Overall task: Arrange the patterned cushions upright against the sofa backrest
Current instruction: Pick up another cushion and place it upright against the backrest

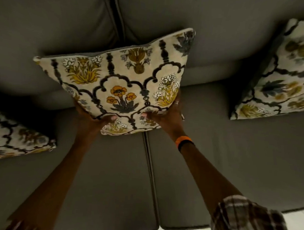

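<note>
Fingers [111,118] of both hands clamped on middle cushion [117,80], flanking cushions [281,78] well apart.

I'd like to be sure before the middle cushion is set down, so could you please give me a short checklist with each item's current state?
1. Both hands grip the middle cushion: left hand, right hand at its lower edge: ok.
2. Backrest behind it free: ok.
3. Cushion upright against backrest: not ok, tilted and held off it.
4. Right cushion upright against backrest: ok.
5. Left cushion upright: cannot tell, cut off by the frame.
</note>
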{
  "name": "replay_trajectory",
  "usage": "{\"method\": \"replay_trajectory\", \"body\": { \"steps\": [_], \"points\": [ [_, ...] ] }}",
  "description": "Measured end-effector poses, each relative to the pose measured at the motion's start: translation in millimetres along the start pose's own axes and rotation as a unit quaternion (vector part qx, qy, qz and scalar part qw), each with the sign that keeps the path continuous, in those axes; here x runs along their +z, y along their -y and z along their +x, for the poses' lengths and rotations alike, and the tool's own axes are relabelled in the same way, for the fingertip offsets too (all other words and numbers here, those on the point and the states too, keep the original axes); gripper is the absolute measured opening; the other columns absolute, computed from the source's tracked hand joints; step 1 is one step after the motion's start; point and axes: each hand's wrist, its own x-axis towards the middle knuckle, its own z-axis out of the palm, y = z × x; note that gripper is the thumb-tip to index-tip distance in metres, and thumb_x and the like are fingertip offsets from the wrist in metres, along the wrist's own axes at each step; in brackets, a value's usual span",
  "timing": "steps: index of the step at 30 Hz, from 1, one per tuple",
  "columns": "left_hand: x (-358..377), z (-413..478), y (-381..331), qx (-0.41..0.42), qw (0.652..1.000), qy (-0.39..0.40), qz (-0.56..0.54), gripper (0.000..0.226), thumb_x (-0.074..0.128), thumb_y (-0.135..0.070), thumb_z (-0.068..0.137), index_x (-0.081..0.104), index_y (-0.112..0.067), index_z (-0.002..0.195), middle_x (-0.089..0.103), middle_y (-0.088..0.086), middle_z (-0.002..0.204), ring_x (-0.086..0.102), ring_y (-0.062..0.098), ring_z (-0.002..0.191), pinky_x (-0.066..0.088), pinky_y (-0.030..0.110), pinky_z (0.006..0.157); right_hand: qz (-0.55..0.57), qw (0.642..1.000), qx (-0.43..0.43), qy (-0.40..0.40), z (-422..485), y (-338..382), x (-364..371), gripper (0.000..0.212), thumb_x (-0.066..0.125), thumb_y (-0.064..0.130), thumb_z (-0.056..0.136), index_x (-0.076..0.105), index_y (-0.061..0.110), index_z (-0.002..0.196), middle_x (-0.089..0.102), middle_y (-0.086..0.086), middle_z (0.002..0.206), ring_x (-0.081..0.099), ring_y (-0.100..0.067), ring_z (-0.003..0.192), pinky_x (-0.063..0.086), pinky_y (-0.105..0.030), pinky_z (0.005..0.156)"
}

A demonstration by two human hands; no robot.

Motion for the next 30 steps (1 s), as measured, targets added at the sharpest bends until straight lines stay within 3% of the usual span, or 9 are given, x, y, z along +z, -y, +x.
{"method": "replay_trajectory", "body": {
  "steps": [3, 5, 7, 12, 16, 19, 22, 26, 30],
  "points": [
    [19.8, -19.1, -14.7, 0.005, 0.996, -0.081, 0.027, 0.161, 0.077, -0.088, 0.044, 0.005, -0.006, 0.162, 0.015, 0.014, 0.171, 0.019, 0.025, 0.159, 0.02, 0.04, 0.131, 0.015, 0.999, -0.018, 0.035, -7.8, -1.1, -16.9, 0.152, 0.098, 0.055, 0.05, 0.007, 0.028, 0.169, 0.026, -0.002, 0.174, 0.031, -0.029, 0.16, 0.038, -0.062, 0.125],
    [44.6, -47.0, -19.6, 0.043, 0.97, -0.197, 0.139, 0.137, 0.079, -0.068, 0.066, 0.006, -0.003, 0.162, 0.009, 0.025, 0.169, 0.017, 0.037, 0.157, 0.025, 0.048, 0.127, -0.039, 0.998, -0.022, 0.039, -23.9, -6.2, -40.6, 0.143, 0.093, 0.06, 0.057, 0.009, 0.03, 0.169, 0.018, 0.008, 0.174, 0.027, -0.019, 0.16, 0.036, -0.056, 0.128],
    [77.8, -78.5, -24.0, 0.101, 0.946, -0.234, 0.2, 0.115, 0.081, -0.044, 0.08, 0.008, -0.011, 0.162, 0.008, 0.027, 0.168, 0.018, 0.041, 0.157, 0.033, 0.06, 0.122, -0.109, 0.993, -0.042, 0.008, -36.2, -17.7, -75.9, 0.13, 0.085, 0.067, 0.065, 0.013, 0.032, 0.167, 0.019, 0.006, 0.173, 0.026, -0.019, 0.16, 0.035, -0.048, 0.128],
    [178.4, -124.4, -42.7, 0.207, 0.946, -0.021, 0.249, 0.09, 0.078, -0.025, 0.089, 0.025, -0.005, 0.159, 0.02, 0.02, 0.167, 0.016, 0.037, 0.157, 0.031, 0.055, 0.124, -0.169, 0.98, 0.011, -0.109, -45.7, -38.6, -189.8, 0.121, 0.095, 0.042, 0.073, 0.021, 0.019, 0.167, 0.029, -0.011, 0.17, 0.032, -0.029, 0.157, 0.035, -0.044, 0.127],
    [254.2, -118.0, -75.5, 0.194, 0.944, 0.132, 0.232, 0.093, 0.076, -0.034, 0.09, 0.021, -0.012, 0.161, 0.018, 0.014, 0.17, 0.01, 0.029, 0.159, 0.031, 0.052, 0.125, -0.172, 0.969, 0.027, -0.176, -34.4, -46.7, -289.7, 0.115, 0.093, 0.022, 0.079, 0.019, 0.01, 0.166, 0.025, -0.017, 0.171, 0.027, -0.035, 0.16, 0.029, -0.051, 0.131],
    [316.0, -93.6, -103.3, 0.166, 0.941, 0.201, 0.216, 0.097, 0.074, -0.04, 0.091, 0.012, -0.018, 0.163, 0.013, 0.008, 0.172, 0.005, 0.024, 0.159, 0.027, 0.053, 0.127, -0.158, 0.96, 0.037, -0.228, -13.6, -55.0, -359.7, 0.121, 0.094, 0.027, 0.078, 0.014, 0.009, 0.167, 0.019, -0.017, 0.173, 0.021, -0.034, 0.162, 0.024, -0.045, 0.132],
    [386.6, -65.7, -133.7, 0.122, 0.957, 0.217, 0.15, 0.108, 0.082, -0.035, 0.084, 0.01, -0.02, 0.163, 0.011, 0.006, 0.173, 0.009, 0.026, 0.16, 0.022, 0.047, 0.128, -0.115, 0.961, 0.044, -0.249, 18.5, -70.6, -424.4, 0.134, 0.099, 0.034, 0.07, 0.01, 0.012, 0.168, 0.015, -0.014, 0.174, 0.019, -0.03, 0.162, 0.02, -0.039, 0.132],
    [464.2, -31.8, -169.0, 0.066, 0.978, 0.196, 0.019, 0.127, 0.094, -0.022, 0.07, 0.009, -0.016, 0.163, 0.019, 0.007, 0.171, 0.023, 0.022, 0.157, 0.03, 0.038, 0.126, -0.075, 0.977, 0.009, -0.201, 69.0, -96.6, -492.5, 0.15, 0.104, 0.019, 0.062, -0.002, 0.002, 0.167, 0.008, -0.016, 0.176, 0.017, -0.029, 0.165, 0.022, -0.05, 0.135],
    [513.7, -20.2, -183.5, -0.016, 0.982, 0.184, -0.043, 0.121, 0.099, -0.028, 0.056, 0.032, -0.006, 0.155, 0.048, 0.014, 0.156, 0.047, 0.026, 0.146, 0.043, 0.051, 0.119, -0.02, 0.992, -0.034, -0.116, 107.4, -111.6, -527.5, 0.153, 0.101, 0.0, 0.06, -0.012, 0.0, 0.164, 0.016, -0.019, 0.175, 0.026, -0.031, 0.163, 0.032, -0.057, 0.131]
  ]
}}
